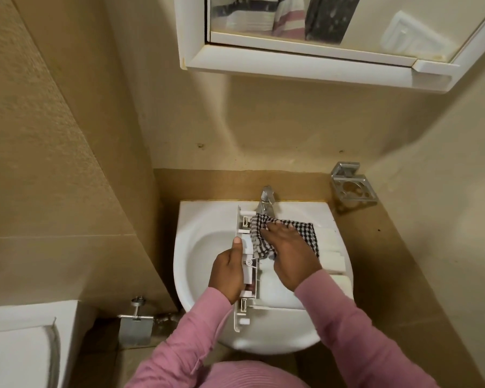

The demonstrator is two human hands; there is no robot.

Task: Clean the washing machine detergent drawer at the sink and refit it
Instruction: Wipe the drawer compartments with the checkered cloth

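The white plastic detergent drawer (275,289) lies across the white sink (199,247), its front panel to the left and its body reaching toward the right rim. My left hand (227,273) grips the drawer's front panel, thumb up along its edge. My right hand (289,253) presses a black-and-white checked cloth (305,231) flat onto the drawer's upper part, just in front of the chrome tap (266,200). The cloth and hand hide that part of the drawer.
A white mirror cabinet (305,60) hangs above the sink. A chrome holder (353,187) is fixed to the wall at the right. A toilet cistern (20,340) stands at the lower left, with a metal valve (136,320) beside it. Walls close in on both sides.
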